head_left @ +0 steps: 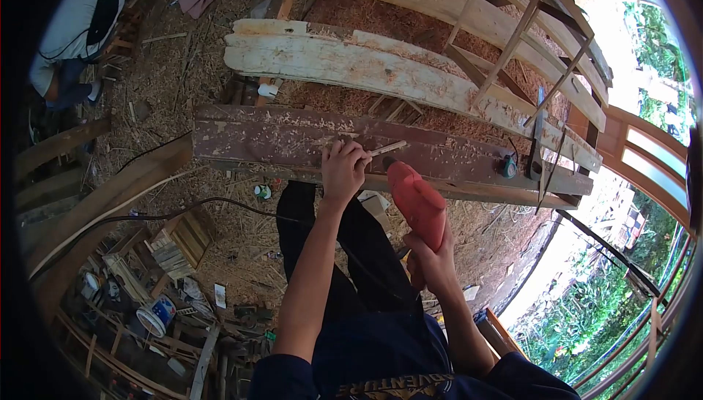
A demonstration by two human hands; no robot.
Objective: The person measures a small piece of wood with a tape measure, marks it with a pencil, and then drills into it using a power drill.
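My left hand is closed around a short thin wooden stick, steadying it close over the brown plank of the workbench. In my right hand is a red power drill, gripped by its handle. The drill's dark front end points up and left, right by the stick and the bench's near edge. Pale wood shavings are scattered over the plank around my left hand.
A small blue-and-black round object lies on the bench's right part. Beyond it run a weathered white board and a slatted wooden frame. Another person is at far left. A cable crosses from the left; a white bucket stands lower left.
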